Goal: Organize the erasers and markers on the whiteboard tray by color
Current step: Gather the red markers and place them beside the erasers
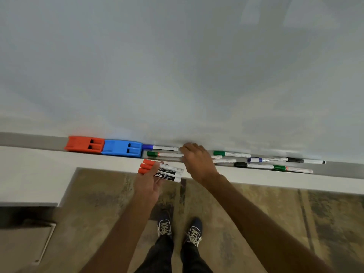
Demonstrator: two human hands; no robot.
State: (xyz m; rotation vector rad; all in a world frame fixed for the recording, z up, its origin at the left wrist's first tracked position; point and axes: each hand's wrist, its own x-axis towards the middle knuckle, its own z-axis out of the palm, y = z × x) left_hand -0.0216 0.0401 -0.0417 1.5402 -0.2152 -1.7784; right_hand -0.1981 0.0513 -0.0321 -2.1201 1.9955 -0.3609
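Observation:
A red eraser and a blue eraser sit side by side at the left of the grey whiteboard tray. My left hand is below the tray, shut on three red markers. My right hand reaches down onto the tray, its fingers over the end of a green marker; its grip is hidden. A blue marker lies behind that one. To the right lie a green marker, a blue one, two black ones and another green one.
The whiteboard fills the upper view. Under the tray runs a pale wall strip, then patterned carpet. My shoes stand close to the wall. A dark opening is at lower left.

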